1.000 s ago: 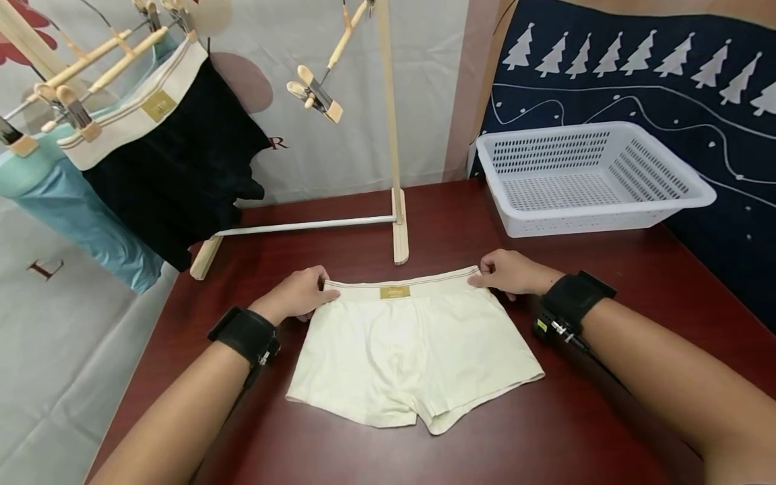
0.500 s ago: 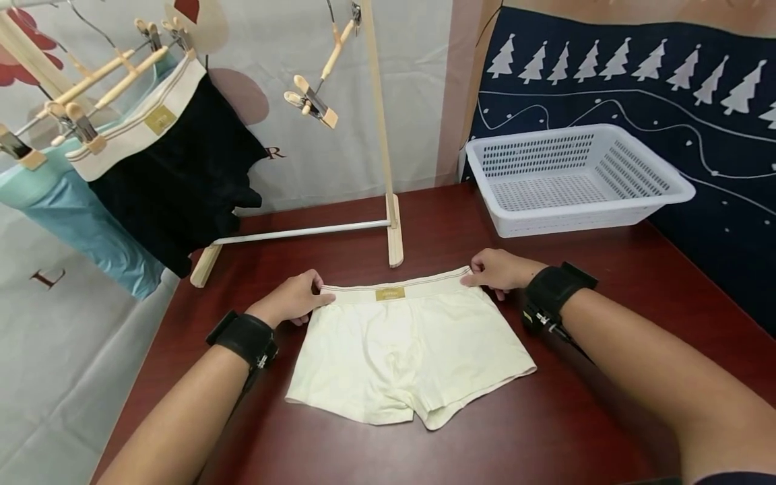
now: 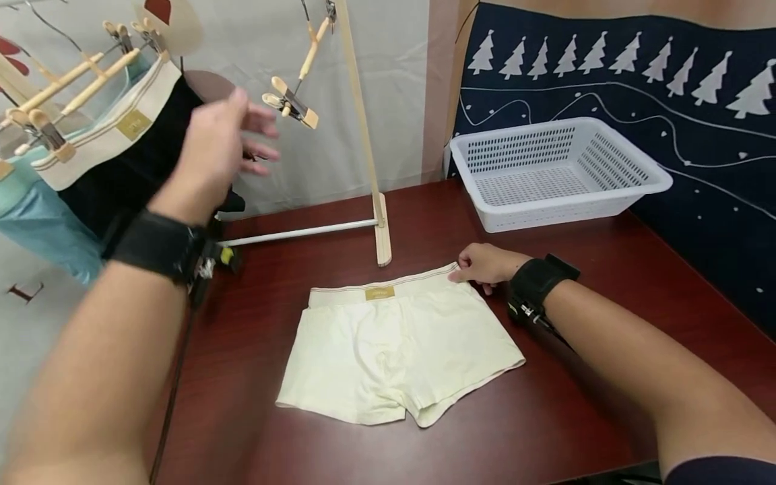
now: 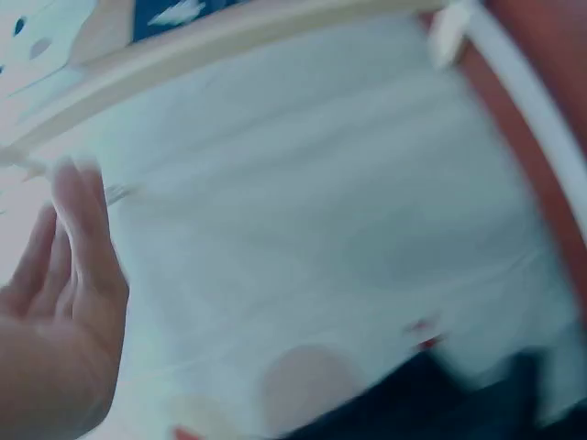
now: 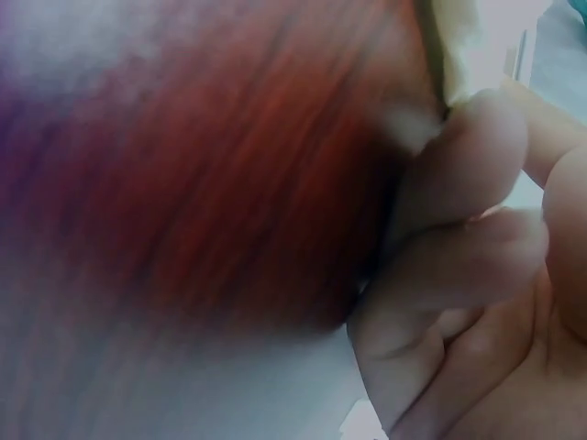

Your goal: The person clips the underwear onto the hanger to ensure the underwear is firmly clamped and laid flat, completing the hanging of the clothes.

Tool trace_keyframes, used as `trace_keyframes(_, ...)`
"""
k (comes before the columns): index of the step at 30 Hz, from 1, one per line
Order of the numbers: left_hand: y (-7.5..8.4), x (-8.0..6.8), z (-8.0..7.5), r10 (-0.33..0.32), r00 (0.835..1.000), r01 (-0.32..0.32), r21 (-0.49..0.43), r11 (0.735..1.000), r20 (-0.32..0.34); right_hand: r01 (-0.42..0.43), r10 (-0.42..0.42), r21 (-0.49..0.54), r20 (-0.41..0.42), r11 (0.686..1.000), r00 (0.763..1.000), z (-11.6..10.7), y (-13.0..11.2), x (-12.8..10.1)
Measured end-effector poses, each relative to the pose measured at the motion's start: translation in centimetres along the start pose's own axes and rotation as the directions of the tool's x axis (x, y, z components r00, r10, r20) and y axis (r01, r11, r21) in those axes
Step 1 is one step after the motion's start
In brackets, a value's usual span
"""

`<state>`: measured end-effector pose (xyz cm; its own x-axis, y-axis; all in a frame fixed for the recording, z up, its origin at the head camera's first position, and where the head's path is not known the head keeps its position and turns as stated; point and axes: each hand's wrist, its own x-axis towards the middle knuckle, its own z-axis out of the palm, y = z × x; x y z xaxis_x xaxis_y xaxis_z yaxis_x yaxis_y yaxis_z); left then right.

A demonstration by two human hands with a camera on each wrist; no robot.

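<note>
Cream boxer briefs (image 3: pixel 394 350) lie flat on the dark red table (image 3: pixel 606 269), waistband toward the back. My right hand (image 3: pixel 468 271) pinches the waistband's right corner; in the right wrist view its curled fingers (image 5: pixel 459 238) press at the cream edge (image 5: pixel 451 46). My left hand (image 3: pixel 242 135) is raised in the air, fingers loose and spread, holding nothing. It is just left of an empty wooden clip hanger (image 3: pixel 291 104) that dangles from the rack. The left wrist view is blurred and shows the hand (image 4: pixel 64 312) against pale cloth.
A wooden drying rack (image 3: pixel 364 141) stands behind the briefs, its white bar (image 3: pixel 297 232) along the table. Black briefs (image 3: pixel 139 168) and a teal garment (image 3: pixel 36 229) hang at the left. An empty white basket (image 3: pixel 558 168) sits at the back right.
My left hand let go of the waistband's left corner and rose up and left toward the hanging clips. The right hand kept its hold. The view shifted slightly.
</note>
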<state>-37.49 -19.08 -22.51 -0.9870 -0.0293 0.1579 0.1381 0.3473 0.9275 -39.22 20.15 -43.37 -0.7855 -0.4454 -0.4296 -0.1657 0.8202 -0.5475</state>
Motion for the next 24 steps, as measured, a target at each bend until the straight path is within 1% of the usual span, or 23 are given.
trace_keyframes(1,1.5,0.6,-0.3,-0.025,0.999,0.025,-0.020,0.999,0.033,0.005,-0.005,0.003,0.003,1.000,1.000,0.0,0.0,0.1)
trace_keyframes(2,2.7,1.1,-0.5,-0.046,0.997,0.046,-0.009,0.999,0.063,0.004,-0.004,0.006,0.007,1.000,1.000,0.0,0.0,0.2)
trace_keyframes(3,3.7,1.6,-0.6,-0.059,0.994,0.057,0.022,0.998,0.089,0.000,0.000,0.009,0.011,1.000,1.000,0.1,0.0,0.3)
trace_keyframes(5,4.8,2.3,-0.5,-0.074,0.989,0.060,0.111,0.992,0.125,-0.005,0.005,0.017,0.015,1.000,1.000,0.1,0.0,0.4)
trace_keyframes(7,5.4,2.9,-0.4,-0.089,0.982,0.060,0.170,0.984,0.169,0.002,-0.002,0.023,0.014,1.000,1.000,0.2,0.0,0.4)
trace_keyframes(9,5.6,3.3,-0.3,-0.094,0.971,0.044,0.224,0.974,0.218,0.003,-0.003,0.026,0.011,1.000,1.000,0.3,-0.1,0.5)
trace_keyframes(12,5.9,3.9,0.3,-0.106,0.946,0.021,0.269,0.963,0.306,0.007,-0.007,0.026,0.006,1.000,1.000,0.4,-0.2,0.4)
trace_keyframes(14,6.1,4.1,0.7,-0.108,0.934,0.011,0.274,0.962,0.340,0.004,-0.004,0.028,0.001,1.000,1.000,0.4,-0.3,0.3)
trace_keyframes(16,6.5,4.4,1.1,-0.109,0.928,0.009,0.270,0.963,0.357,0.012,-0.012,0.030,-0.008,0.999,1.000,0.4,-0.3,0.2)
trace_keyframes(18,6.9,4.5,1.3,-0.108,0.928,0.008,0.272,0.962,0.356,0.019,-0.018,0.030,-0.017,0.999,1.000,0.3,-0.3,0.2)
trace_keyframes(21,7.3,4.5,1.3,-0.094,0.937,-0.003,0.277,0.961,0.337,0.017,-0.017,0.027,-0.018,0.999,1.000,0.1,-0.3,0.2)
trace_keyframes(24,7.6,4.0,0.4,-0.054,0.950,-0.023,0.239,0.971,0.309,0.016,-0.016,0.027,-0.014,0.999,1.000,-0.1,-0.2,0.2)
